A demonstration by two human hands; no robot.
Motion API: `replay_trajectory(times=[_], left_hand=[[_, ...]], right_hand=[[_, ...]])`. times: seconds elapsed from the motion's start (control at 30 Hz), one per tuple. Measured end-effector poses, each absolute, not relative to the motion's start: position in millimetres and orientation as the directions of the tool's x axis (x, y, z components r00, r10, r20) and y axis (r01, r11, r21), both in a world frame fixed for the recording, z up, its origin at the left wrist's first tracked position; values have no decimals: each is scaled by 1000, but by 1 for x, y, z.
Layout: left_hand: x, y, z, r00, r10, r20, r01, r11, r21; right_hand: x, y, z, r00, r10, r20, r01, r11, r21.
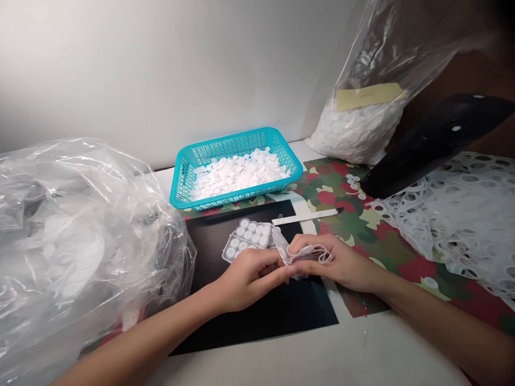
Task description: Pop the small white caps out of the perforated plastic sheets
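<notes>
Head view. I see both hands meeting over a matte black mat (257, 316) that lies flat on the pale, smooth desk (362, 354).

The left hand (247, 281) and the right hand (341, 265) share one thing: a limp white perforated scrap (290, 256), thin and web-like, its round holes leaving only narrow ribs of material. It hangs crumpled between the two hands just above the mat. Some of its loops lie over the right fingers (317, 252), which are curled around it. The left fingers (273, 268) are pinched on its near edge.

Just behind the left hand, touching the scrap, lies a clear moulded tray (247, 238) with rows of small white discs seated in round pockets.

Farther back stands a turquoise plastic basket (183, 177), rectangular, with lattice walls, holding a loose heap of flat white discs (237, 174). A narrow white strip (306, 217) lies between the basket and the hands, on a glossy sheet printed in red, green and cream patches (362, 228).

- Left: a large crinkled clear plastic bag (80, 241).
- Upper right: a second clear bag (358, 128), filled with discs and bearing a tan label.
- Right: a white punched-out sheet (462, 214), lace-like, partly under a curved black object (434, 139).
</notes>
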State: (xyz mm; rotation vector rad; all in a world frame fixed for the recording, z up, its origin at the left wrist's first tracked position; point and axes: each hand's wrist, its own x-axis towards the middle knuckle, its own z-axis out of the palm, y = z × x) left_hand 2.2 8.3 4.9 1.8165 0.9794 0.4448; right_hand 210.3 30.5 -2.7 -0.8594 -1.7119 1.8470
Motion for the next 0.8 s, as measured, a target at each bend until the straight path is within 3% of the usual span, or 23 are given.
replay_trajectory(times=[0.13, 0.27, 0.4, 0.5, 0.63, 0.7, 0.8], left_hand=[[-1, 10, 7, 677, 728, -110, 409, -247, 878], [-2, 12, 8, 678, 728, -100, 332, -182, 926], [-4, 17, 1, 590, 796, -135, 187, 29, 982], [-9, 21, -3, 544, 818, -186, -45, 250, 967], [-19, 29, 0, 503, 839, -210, -469, 468, 749], [-24, 34, 3, 488, 833, -259, -593, 535, 602], [-28, 39, 4, 485, 815, -316, -697, 579, 424]], right_hand=[[210, 32, -2, -704, 705, -83, 58, -59, -997], [212, 31, -2, -710, 696, -110, 45, -112, -993], [211, 30, 0, -675, 720, -165, -93, -305, -948], [210, 33, 0, -657, 720, -223, -208, -457, -865], [212, 41, 0, -430, 866, -256, -343, -419, -841], [215, 44, 0, -360, 893, -268, -328, -391, -860], [218, 43, 1, -393, 870, -296, -270, -418, -867]])
